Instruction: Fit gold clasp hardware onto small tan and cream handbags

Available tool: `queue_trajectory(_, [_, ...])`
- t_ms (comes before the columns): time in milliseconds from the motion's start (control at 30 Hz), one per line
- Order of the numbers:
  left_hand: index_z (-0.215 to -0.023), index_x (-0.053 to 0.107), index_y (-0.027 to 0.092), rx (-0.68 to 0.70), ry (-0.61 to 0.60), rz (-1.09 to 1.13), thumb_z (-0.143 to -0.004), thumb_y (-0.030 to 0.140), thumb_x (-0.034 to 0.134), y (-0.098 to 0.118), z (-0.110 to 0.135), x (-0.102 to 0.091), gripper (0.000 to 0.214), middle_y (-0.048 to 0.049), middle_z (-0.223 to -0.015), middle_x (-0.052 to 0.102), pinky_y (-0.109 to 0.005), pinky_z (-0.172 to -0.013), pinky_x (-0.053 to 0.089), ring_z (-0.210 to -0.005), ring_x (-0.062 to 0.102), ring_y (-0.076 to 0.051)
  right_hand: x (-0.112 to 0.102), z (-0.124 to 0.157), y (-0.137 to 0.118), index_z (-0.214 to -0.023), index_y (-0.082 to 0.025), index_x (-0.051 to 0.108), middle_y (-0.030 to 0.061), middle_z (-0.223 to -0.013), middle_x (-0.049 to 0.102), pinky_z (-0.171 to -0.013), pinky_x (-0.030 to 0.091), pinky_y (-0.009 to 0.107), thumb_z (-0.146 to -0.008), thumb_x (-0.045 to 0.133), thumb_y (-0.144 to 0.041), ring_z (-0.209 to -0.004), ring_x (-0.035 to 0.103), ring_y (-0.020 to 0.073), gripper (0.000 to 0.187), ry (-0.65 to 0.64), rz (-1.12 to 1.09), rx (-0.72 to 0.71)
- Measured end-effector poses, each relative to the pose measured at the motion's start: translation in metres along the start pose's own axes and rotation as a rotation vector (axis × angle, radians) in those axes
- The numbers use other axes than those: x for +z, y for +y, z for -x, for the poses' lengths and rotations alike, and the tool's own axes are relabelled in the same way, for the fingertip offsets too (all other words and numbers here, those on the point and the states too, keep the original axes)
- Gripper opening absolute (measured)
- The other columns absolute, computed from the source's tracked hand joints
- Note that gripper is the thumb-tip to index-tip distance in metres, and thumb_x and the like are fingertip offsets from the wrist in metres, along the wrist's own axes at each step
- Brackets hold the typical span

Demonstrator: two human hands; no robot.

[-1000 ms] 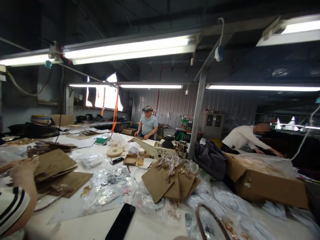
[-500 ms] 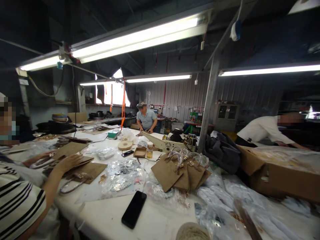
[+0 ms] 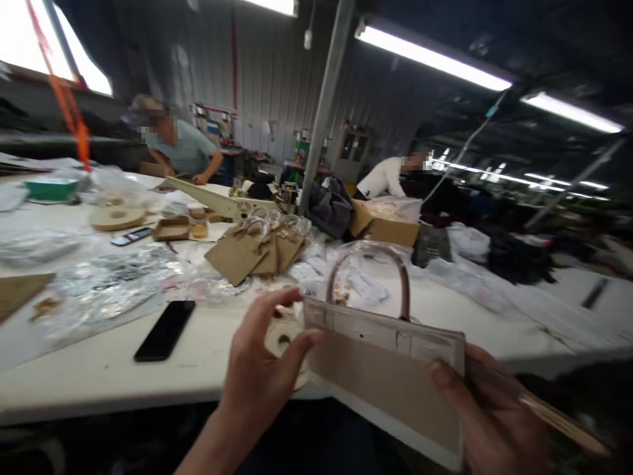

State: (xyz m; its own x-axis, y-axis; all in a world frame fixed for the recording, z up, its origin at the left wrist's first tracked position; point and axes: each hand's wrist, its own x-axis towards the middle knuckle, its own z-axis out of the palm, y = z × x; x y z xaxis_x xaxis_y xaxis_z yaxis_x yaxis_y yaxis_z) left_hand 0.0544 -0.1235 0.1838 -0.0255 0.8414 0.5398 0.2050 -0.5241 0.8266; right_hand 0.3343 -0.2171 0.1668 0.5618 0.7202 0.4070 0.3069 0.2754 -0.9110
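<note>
A brown handbag panel (image 3: 380,389) with a pale strip along its top is held up tilted before me, its near face showing pencil-like marks. A curved brown handle (image 3: 405,290) rises from its top edge. My right hand (image 3: 499,409) grips the right end, thumb on the face and fingers behind. A long, thin tan piece (image 3: 568,422), blurred, sticks out from that hand. At the left end is my left hand (image 3: 262,359), thumb over the face and index finger curled at the top corner. Behind it, a roll (image 3: 284,340) is partly hidden.
A black phone (image 3: 165,331) lies on the white table (image 3: 89,369). Stacked brown bag panels (image 3: 247,254), plastic bags of small metal parts (image 3: 119,270) and a cardboard box (image 3: 393,231) lie beyond. Two people work farther back. A metal post (image 3: 324,99) rises behind the table.
My view has swung right and down. Both my hands and the handbag panel have come into view; the neighbour in the striped sleeve has left it.
</note>
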Motion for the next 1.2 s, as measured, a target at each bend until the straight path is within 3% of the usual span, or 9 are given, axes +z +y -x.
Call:
queue_trajectory(100, [-0.147,0.065,0.027,0.064,-0.148,-0.086,-0.089,0.052,0.087,-0.015,-0.021,-0.019,0.066,-0.0118,-0.153,0.063,-0.049,-0.119,0.052,-0.143,0.057,-0.036,0.007,-0.007,0.011,-0.112,-0.023,0.082,0.0127,-0.098,0.081,-0.074,0.064,0.048,-0.074,0.097,-0.052,-0.085,0.077,0.0380,0.050,-0.024,-0.247,0.225])
queue_trajectory(233, [-0.135,0.073,0.020,-0.165,-0.684,0.137,-0.097,0.055,0.078,-0.023,-0.031,-0.032,0.051,-0.0101,-0.124,0.077,-0.036,-0.095,0.061,-0.112,0.072,-0.030,0.033,-0.011,0.046,-0.111,-0.027,0.082,0.0093,-0.095,0.082,-0.087,0.064,0.054,-0.072,0.098,-0.049,-0.087,0.079,0.0363,0.049,-0.087,-0.487,0.369])
queue_trajectory(300, [-0.127,0.075,0.018,-0.224,-0.788,0.214,-0.099,0.053,0.075,-0.028,-0.032,-0.034,0.045,-0.0098,-0.114,0.078,-0.037,-0.094,0.061,-0.106,0.073,-0.030,0.042,-0.007,0.062,-0.108,-0.026,0.082,0.0095,-0.093,0.082,-0.091,0.063,0.055,-0.073,0.097,-0.052,-0.091,0.080,0.0373,0.046,-0.130,-0.516,0.411])
queue_trajectory(400, [-0.112,0.080,0.021,-0.146,-0.810,0.161,-0.097,0.051,0.077,-0.037,-0.030,-0.036,0.034,-0.0106,-0.121,0.077,-0.051,-0.120,0.047,-0.130,0.063,-0.036,0.048,0.002,0.084,-0.104,-0.024,0.082,0.0106,-0.090,0.082,-0.091,0.062,0.056,-0.073,0.096,-0.054,-0.092,0.079,0.0387,0.045,-0.193,-0.513,0.487])
queue_trajectory(467, [-0.105,0.080,0.021,-0.143,-0.831,0.075,-0.097,0.051,0.076,-0.047,-0.025,-0.038,0.030,-0.0097,-0.123,0.075,-0.050,-0.123,0.042,-0.134,0.059,-0.036,0.050,0.006,0.096,-0.104,-0.024,0.081,0.0108,-0.091,0.081,-0.089,0.063,0.054,-0.072,0.096,-0.054,-0.091,0.079,0.0384,0.046,-0.236,-0.499,0.548])
queue_trajectory(633, [-0.088,0.073,0.017,-0.394,-0.842,-0.062,-0.098,0.054,0.071,-0.080,0.004,-0.045,0.038,-0.0021,-0.086,0.067,-0.026,-0.074,0.047,-0.085,0.061,-0.021,0.054,0.009,0.123,-0.111,-0.025,0.080,0.0078,-0.097,0.081,-0.081,0.062,0.045,-0.075,0.095,-0.053,-0.088,0.076,0.0324,0.048,-0.432,-0.468,0.668])
queue_trajectory(867, [-0.096,0.071,0.015,-0.664,-0.739,-0.048,-0.093,0.044,0.070,-0.123,0.044,-0.056,0.029,0.0013,-0.081,0.062,-0.025,-0.063,0.036,-0.075,0.053,-0.017,0.074,0.004,0.146,-0.099,-0.015,0.085,0.0100,-0.094,0.082,-0.082,0.057,0.037,-0.076,0.098,-0.046,-0.088,0.073,0.0287,0.040,-0.785,-0.243,0.659])
queue_trajectory(967, [-0.083,0.069,0.016,-0.647,-0.697,-0.181,-0.092,0.045,0.070,-0.128,0.038,-0.059,0.030,0.0027,-0.073,0.057,-0.025,-0.060,0.032,-0.072,0.050,-0.016,0.094,-0.006,0.150,-0.101,-0.015,0.086,0.0103,-0.095,0.082,-0.082,0.056,0.036,-0.076,0.098,-0.046,-0.089,0.073,0.0281,0.041,-0.782,-0.235,0.666])
queue_trajectory(1200, [-0.085,0.071,0.016,-0.631,-0.652,-0.361,-0.083,0.052,0.072,-0.157,-0.021,-0.051,0.036,0.0013,-0.066,0.059,-0.028,-0.058,0.030,-0.065,0.052,-0.018,0.154,-0.044,0.154,-0.093,-0.016,0.085,0.0070,-0.093,0.082,-0.077,0.051,0.031,-0.072,0.096,-0.037,-0.085,0.069,0.0224,0.032,-0.697,-0.254,0.595])
